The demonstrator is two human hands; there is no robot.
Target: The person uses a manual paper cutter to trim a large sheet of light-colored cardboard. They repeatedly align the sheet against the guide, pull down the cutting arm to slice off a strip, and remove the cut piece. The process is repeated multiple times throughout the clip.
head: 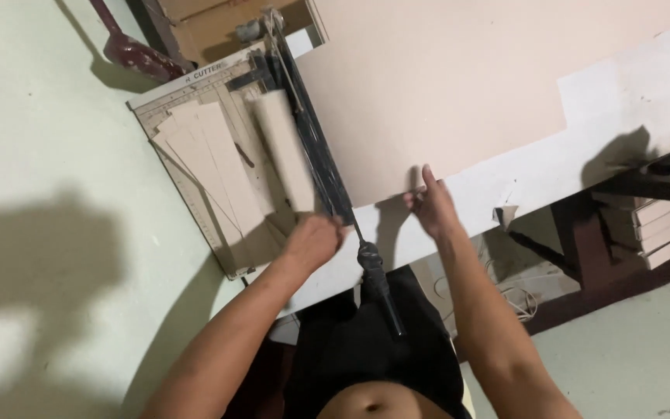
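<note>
One large pale pink cardboard sheet (459, 85) fills the upper right of the frame, lying on one white counter (630, 116). One grey guillotine paper cutter (195, 186) sits at centre left, its black blade arm (316, 147) lowered, its handle (378, 283) pointing to the lower centre. Cut beige cardboard strips (226, 171) lie fanned on its bed, roughly five; overlap prevents an exact count. Left hand (316, 240) is curled onto the strips' near ends beside the blade. Right hand (430, 206) pinches the sheet's near edge, fingers narrow. Judged step: positioning the sheet between cuts. Next move calls for squaring the sheet against the blade line.
</note>
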